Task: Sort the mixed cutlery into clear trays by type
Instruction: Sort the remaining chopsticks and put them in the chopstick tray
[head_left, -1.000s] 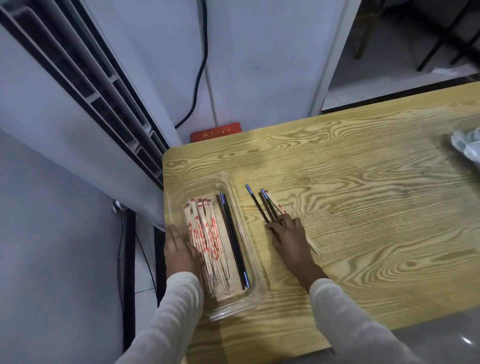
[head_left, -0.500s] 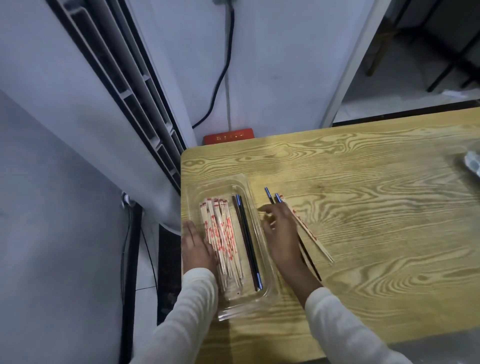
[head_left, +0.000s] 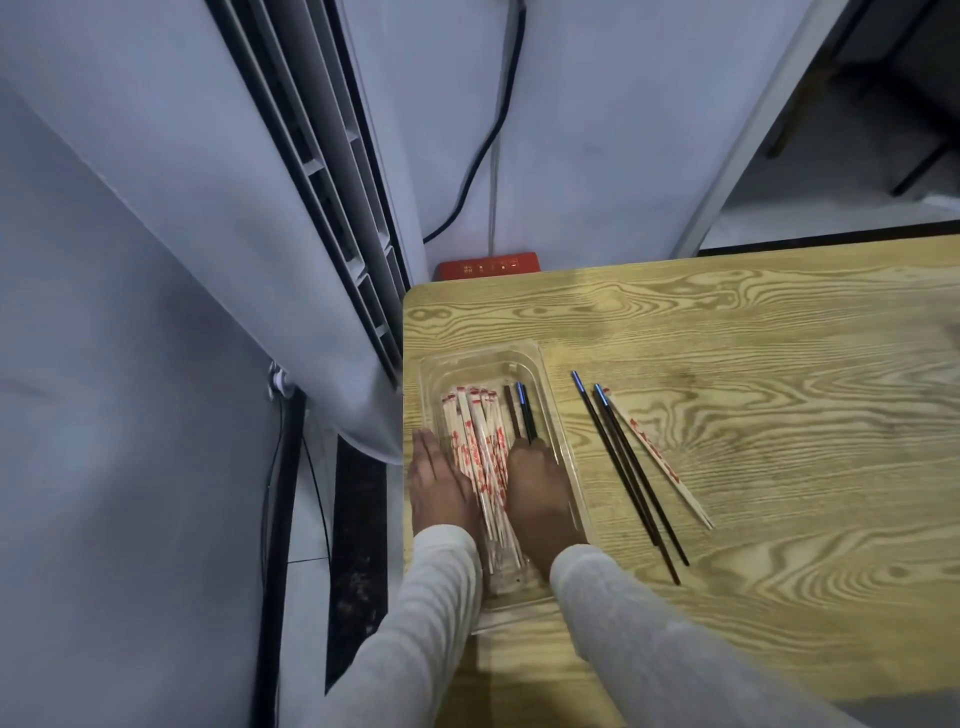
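Note:
A clear tray (head_left: 524, 358) at the table's left edge holds several paper-wrapped chopsticks (head_left: 483, 447) and black chopsticks (head_left: 523, 410) with blue tips along its right side. My right hand (head_left: 535, 493) is inside the tray, and its fingertips hold a black chopstick by its near part. My left hand (head_left: 439, 488) rests flat against the tray's left rim. To the right of the tray, two black chopsticks (head_left: 631, 478) and one wrapped chopstick (head_left: 660, 457) lie on the table.
The wooden table (head_left: 753, 364) stretches to the right. A tall white air conditioner (head_left: 208, 208) stands close on the left, and a red box (head_left: 488, 266) sits on the floor behind the table's far left corner.
My right hand left the loose chopsticks on the table and moved left into the tray with a black chopstick. Fewer black chopsticks lie on the table. The left hand stayed at the tray.

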